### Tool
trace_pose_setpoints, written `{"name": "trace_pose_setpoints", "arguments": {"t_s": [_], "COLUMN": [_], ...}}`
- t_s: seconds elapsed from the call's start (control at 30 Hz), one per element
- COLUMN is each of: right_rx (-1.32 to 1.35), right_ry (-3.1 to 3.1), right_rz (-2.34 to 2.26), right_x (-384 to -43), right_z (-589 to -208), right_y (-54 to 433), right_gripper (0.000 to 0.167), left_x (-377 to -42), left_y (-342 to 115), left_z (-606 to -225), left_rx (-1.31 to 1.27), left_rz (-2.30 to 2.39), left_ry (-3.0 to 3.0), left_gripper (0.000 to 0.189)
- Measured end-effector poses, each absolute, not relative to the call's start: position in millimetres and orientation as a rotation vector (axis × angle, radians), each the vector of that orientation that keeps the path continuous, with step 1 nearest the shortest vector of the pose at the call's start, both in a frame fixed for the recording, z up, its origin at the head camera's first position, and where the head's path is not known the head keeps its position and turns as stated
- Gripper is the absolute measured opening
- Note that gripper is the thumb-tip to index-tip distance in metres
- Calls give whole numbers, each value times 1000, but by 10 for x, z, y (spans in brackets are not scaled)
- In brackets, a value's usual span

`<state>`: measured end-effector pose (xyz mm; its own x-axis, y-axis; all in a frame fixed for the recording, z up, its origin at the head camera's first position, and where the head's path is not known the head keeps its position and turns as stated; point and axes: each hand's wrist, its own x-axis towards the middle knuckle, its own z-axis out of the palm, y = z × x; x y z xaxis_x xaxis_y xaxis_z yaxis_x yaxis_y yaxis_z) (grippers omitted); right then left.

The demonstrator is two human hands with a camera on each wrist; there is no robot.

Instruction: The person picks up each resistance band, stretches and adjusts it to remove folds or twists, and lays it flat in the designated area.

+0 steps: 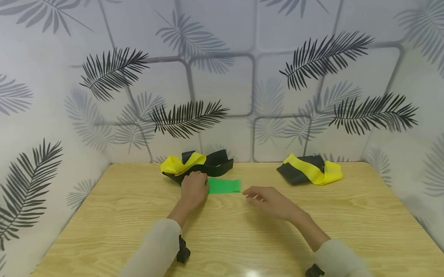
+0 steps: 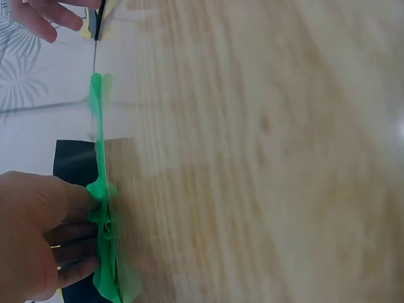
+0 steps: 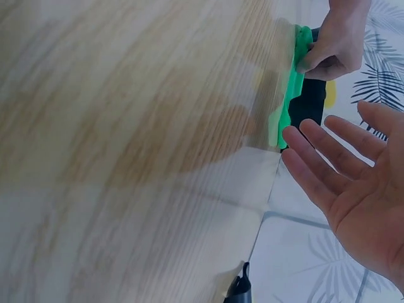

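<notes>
A flat green elastic band (image 1: pixel 224 186) lies on the table in the head view, its loose end stretching to the right. My left hand (image 1: pixel 195 187) grips its left part; in the left wrist view the green band (image 2: pixel 102 164) is bunched at the fingertips. Just past the band's free end, my right hand (image 1: pixel 271 202) hovers apart from it, holding nothing. The right wrist view has that right hand (image 3: pixel 366 183) with fingers spread and palm showing. Right behind the left hand sit a crumpled black band (image 1: pixel 220 164) and a yellow band (image 1: pixel 174 165), partly hidden by it.
Another folded pair, a black band (image 1: pixel 294 175) and a yellow band (image 1: pixel 333 173), lies at the back right of the wooden table (image 1: pixel 232 238). A patterned wall (image 1: pixel 224 85) rises directly behind the table's far edge.
</notes>
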<state>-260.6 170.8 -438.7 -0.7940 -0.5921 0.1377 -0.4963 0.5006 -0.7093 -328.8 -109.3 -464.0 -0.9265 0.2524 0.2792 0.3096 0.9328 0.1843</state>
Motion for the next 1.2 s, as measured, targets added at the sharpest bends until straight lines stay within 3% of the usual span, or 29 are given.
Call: {"name": "trace_pose_setpoints", "arguments": {"t_s": [0.07,0.23,0.6,1.2], "right_rx": [-953,-944,-936,-983], "right_ry": [2609,2638,2669,2663], "right_rz": [-1171,-1136,-1126,-1119], "right_x": [-2599,-2577,-2552,-2545], "right_z": [-4372,-4338,-4319,-4281], "right_y": [1682,1659,1600,1504], "right_gripper": [37,36,35,35], "left_x": [-3281,-3237,-3061,-2790], "left_y": [-1092,-1173,-1388,-1462], "left_z": [-4632,-4529,-3851,-3043], "left_rx": [-390,-264,-148,-559], "left_rz": [-422,-728,-993,-1139], "left_ry": [-2835,-2770,-2678,-2347], "left_gripper": [38,13,18,18]}}
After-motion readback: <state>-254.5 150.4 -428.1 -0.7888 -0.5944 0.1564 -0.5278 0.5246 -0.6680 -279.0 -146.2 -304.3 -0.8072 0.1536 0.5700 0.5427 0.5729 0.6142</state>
